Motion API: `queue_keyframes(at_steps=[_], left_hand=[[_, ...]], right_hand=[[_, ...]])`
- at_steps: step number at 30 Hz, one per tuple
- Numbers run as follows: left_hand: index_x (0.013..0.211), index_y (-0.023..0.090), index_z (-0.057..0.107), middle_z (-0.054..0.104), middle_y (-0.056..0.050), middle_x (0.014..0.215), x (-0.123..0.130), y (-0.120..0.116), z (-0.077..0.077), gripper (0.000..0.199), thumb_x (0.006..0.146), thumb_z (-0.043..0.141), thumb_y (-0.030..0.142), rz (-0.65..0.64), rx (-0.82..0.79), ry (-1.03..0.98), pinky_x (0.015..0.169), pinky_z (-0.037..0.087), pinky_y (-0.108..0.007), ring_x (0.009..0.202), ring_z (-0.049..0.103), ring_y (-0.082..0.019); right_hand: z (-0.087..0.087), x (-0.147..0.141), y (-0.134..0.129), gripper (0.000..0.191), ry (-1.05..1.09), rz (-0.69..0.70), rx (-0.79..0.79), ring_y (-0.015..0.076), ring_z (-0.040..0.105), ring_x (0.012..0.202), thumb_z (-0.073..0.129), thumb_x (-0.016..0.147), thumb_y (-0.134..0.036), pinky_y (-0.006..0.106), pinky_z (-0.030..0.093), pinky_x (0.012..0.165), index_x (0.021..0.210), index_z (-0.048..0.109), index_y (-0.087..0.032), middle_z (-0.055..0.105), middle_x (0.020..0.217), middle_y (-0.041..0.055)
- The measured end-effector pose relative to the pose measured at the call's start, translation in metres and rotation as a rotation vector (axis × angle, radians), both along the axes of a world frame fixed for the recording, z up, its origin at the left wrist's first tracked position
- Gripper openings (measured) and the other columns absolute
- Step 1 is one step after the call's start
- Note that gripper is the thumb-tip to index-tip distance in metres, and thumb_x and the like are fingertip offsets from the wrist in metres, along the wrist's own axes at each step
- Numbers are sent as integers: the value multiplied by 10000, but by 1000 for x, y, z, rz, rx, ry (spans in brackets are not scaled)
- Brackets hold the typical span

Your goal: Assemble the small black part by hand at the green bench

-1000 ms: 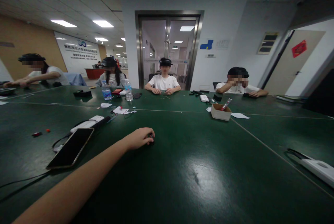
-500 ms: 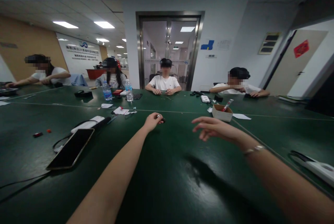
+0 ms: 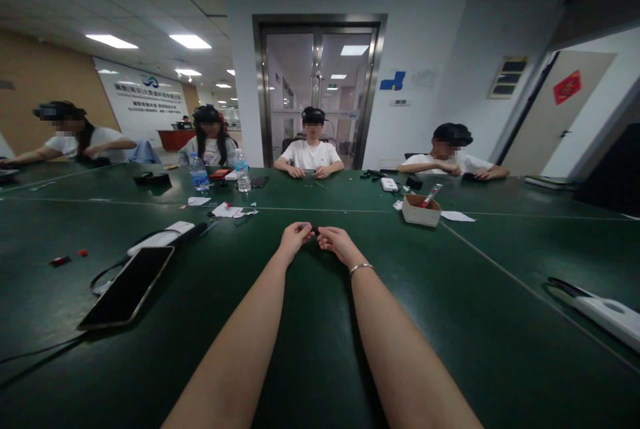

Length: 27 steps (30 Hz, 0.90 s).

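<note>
Both arms reach forward over the green table (image 3: 310,362). My left hand (image 3: 296,240) is closed in a pinch on a small dark object (image 3: 315,230), too small to identify. My right hand (image 3: 336,242), with a silver bracelet at its wrist, has its fingers closed at the other side of the same object. The two hands' fingertips almost meet around it, just above the tabletop.
To the left lie a phone (image 3: 127,288), a white device (image 3: 163,237) and small red pieces. Papers (image 3: 233,211), two bottles (image 3: 242,172) and a small box (image 3: 421,210) stand farther off. Several people sit across. Another white device (image 3: 607,316) is at right.
My right hand has moved left and closed its fingers at the small dark object. My left hand still holds it. The view has shifted slightly.
</note>
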<state>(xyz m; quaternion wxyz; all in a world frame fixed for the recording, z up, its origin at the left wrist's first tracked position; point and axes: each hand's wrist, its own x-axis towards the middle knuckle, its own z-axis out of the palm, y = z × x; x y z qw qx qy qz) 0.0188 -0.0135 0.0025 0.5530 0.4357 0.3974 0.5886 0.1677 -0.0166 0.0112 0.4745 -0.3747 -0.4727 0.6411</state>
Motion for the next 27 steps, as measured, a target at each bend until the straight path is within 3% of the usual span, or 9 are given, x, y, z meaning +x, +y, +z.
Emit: queue_keyframes(at_steps=[3, 8, 15, 27], left_hand=[[919, 109, 610, 618, -46, 758, -1, -6, -1, 276, 710, 719, 252, -52, 65, 48, 632, 480, -205, 677, 607, -99], [953, 120, 618, 595, -19, 683, -4, -6, -5, 316, 725, 690, 328, -3, 146, 206, 522, 422, -182, 588, 568, -90], [945, 114, 602, 627, -56, 779, -8, -7, -2, 192, 804, 604, 244, 14, 134, 252, 575, 460, -193, 662, 616, -109], [894, 117, 574, 620, -34, 705, -8, -13, 4, 182, 788, 629, 255, 33, 120, 256, 549, 443, -193, 617, 599, -103]], right_hand=[[-4, 2, -4, 135, 66, -32, 57, 102, 574, 491, 693, 771, -184, 177, 519, 471, 732, 600, -94, 609, 612, 58], [-1, -1, -6, 109, 70, -84, 36, 105, 567, 480, 701, 736, -145, 180, 517, 441, 738, 604, -95, 603, 587, 53], [-2, 0, -3, 163, 132, -139, 49, 103, 562, 463, 700, 712, -104, 177, 509, 427, 840, 600, -92, 600, 574, 37], [-6, 1, -1, 161, 99, -123, 58, 104, 570, 479, 698, 710, -93, 183, 509, 442, 842, 607, -92, 607, 601, 43]])
